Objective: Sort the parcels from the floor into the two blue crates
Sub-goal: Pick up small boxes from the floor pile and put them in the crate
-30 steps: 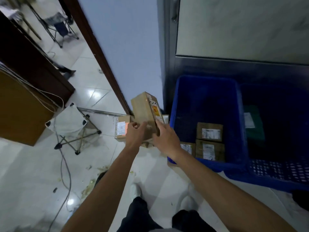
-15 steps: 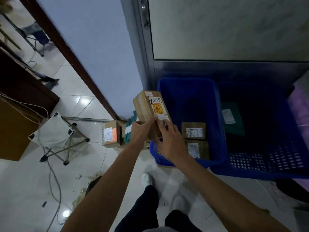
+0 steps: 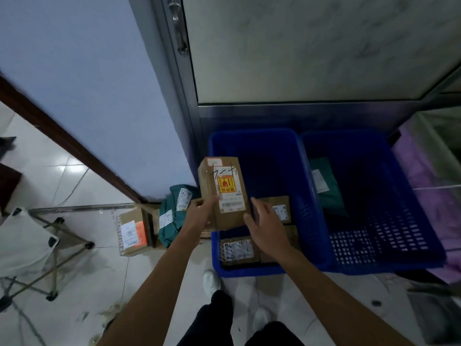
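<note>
A tall brown cardboard parcel (image 3: 224, 191) with a yellow and red sticker is held upright over the left rim of the left blue crate (image 3: 309, 211). My left hand (image 3: 202, 216) grips its lower left side and my right hand (image 3: 267, 223) holds its lower right side. Brown boxes (image 3: 238, 250) lie in the left crate. The right blue crate (image 3: 399, 233) holds a green mailer (image 3: 324, 186). On the floor to the left remain a green mailer bag (image 3: 172, 216) and a brown box with an orange label (image 3: 132, 231).
A folding stool with white fabric (image 3: 30, 245) stands at the left. The blue wall and a steel door frame (image 3: 174, 71) rise behind the crates. Purple fabric (image 3: 429, 181) lies to the right. My feet in white shoes (image 3: 212, 280) stand before the left crate.
The parcel has been carried right, from beside the floor pile to over the left crate's rim. The view has swung right with it, and both hands keep hold.
</note>
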{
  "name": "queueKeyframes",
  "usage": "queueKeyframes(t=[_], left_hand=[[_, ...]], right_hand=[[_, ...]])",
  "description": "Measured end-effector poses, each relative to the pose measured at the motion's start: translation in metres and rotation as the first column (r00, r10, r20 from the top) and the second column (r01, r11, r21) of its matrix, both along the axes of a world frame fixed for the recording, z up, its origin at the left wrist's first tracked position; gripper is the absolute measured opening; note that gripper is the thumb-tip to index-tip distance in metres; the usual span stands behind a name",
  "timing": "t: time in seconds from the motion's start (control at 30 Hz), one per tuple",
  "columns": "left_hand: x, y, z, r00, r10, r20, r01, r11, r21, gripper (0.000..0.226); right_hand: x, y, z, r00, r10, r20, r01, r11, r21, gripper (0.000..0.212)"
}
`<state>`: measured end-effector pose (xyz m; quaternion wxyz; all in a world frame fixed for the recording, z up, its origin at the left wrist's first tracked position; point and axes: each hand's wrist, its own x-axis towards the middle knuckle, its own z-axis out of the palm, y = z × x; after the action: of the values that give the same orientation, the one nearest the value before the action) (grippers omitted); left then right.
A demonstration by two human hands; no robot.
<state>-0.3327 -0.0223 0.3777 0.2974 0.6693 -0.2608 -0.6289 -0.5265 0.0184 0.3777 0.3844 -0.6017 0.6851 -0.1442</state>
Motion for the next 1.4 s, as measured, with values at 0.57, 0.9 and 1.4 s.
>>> queueKeyframes(t=[0.57, 0.9, 1.4], left_hand=[[-0.045, -0.113, -0.086, 0.895, -0.421, 0.149, 0.412, 0.907, 0.086, 0.097], [-0.062, -0.137, -0.212, 0.916, -0.385, 0.111, 0.343, 0.898, 0.275, 0.082], [-0.072, -0.242, -0.222, 0.235, -0.94, 0.246, 0.855, 0.321, 0.408, 0.039]], right_hand=[[-0.046, -0.129, -0.104, 0.84, -0.397, 0.37, 0.129, 0.808, 0.575, 0.046], [-0.074, -0.187, -0.23, 0.864, -0.379, 0.332, 0.122, 0.797, 0.591, 0.061], [-0.097, -0.198, -0.294, 0.929, -0.164, 0.331, -0.043, 0.842, 0.538, 0.033]])
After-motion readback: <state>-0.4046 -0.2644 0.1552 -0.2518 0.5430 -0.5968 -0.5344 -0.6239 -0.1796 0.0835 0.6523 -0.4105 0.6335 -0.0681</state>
